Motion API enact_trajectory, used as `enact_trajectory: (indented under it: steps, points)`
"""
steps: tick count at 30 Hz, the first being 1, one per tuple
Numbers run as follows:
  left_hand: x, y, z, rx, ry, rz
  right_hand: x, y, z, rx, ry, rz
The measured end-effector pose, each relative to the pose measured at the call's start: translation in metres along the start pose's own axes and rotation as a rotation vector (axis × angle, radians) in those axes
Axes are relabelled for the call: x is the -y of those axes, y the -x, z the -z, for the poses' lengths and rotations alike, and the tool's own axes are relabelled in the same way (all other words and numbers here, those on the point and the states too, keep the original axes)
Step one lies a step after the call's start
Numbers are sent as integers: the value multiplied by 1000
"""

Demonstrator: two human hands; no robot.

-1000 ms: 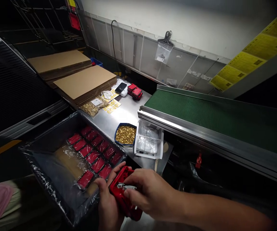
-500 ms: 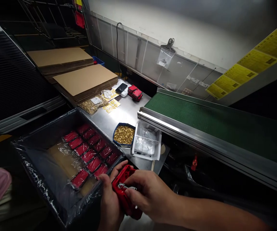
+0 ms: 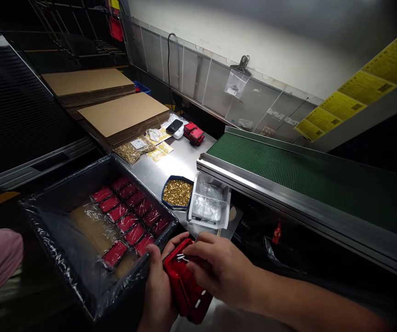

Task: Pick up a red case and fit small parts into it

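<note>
My left hand grips a red plastic housing from its left side, low in the view. My right hand rests on top of the housing, its fingertips pinching a small metal piece at the housing's upper end. Left of my hands stands a black bin lined with clear film; it holds several bagged red parts in rows.
A blue tray of small brass pieces and a white tray with clear bags sit on the steel table. A green conveyor belt runs to the right. Flat cardboard sheets, a phone and red parts lie farther back.
My right hand has slid up toward the upper end of the red housing, and the housing has tilted so more of its lower part shows. The view shifted slightly.
</note>
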State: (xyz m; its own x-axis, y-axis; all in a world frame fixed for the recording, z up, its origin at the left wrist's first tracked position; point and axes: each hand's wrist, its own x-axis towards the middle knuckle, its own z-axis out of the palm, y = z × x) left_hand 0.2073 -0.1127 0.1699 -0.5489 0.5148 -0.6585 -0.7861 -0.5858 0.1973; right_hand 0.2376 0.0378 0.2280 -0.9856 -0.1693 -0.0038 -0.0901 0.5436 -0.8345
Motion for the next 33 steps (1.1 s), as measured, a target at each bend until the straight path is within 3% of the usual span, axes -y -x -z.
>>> enact_trajectory:
  steps: [6,20,26,33]
  points:
    - [1,0,4,88,26,50,1,-2,-2,23,66,127]
    - [5,2,6,127,-37,40,7,-2,3,128,33,141]
    - [-1,4,1,90,-38,78,4,2,5,3,95,194]
    - [-6,3,1,142,4,136,-4,-1,-2,-1,253,330]
